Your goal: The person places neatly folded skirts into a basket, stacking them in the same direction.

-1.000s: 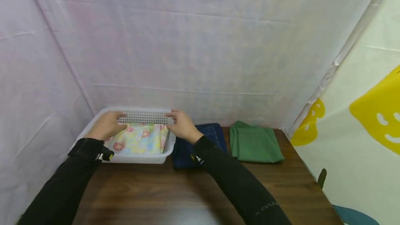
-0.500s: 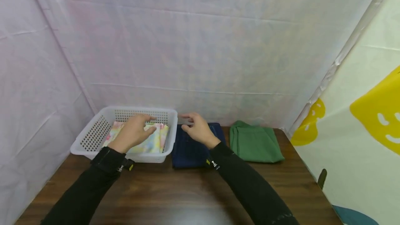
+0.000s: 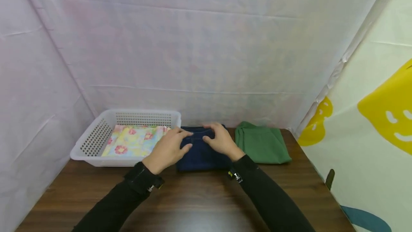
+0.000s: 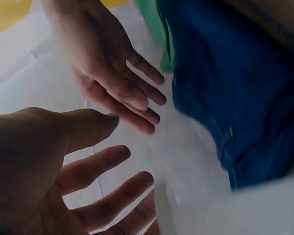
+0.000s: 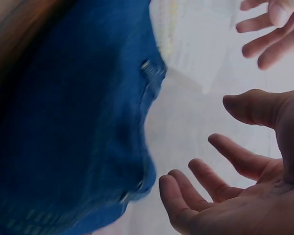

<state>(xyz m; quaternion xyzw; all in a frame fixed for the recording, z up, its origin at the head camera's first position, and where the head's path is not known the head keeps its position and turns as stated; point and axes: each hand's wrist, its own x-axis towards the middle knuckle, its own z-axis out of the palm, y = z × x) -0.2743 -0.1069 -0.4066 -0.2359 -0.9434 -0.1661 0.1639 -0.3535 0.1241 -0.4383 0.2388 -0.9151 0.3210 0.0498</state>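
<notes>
Jeans (image 3: 204, 158), one pair, between one basket (image 3: 112, 162) and one green cloth (image 3: 264, 146); near left hand (image 3: 168, 149) and right hand (image 3: 222, 141), fingers spread apart.

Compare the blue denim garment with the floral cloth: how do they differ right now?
Colour: the blue denim garment is dark with seam stitching; the floral cloth is pale with pink flowers.
Place: the blue denim garment lies on the table; the floral cloth lies inside the white basket.
Shared: both look folded, and neither is gripped by the left hand or right hand.
</notes>
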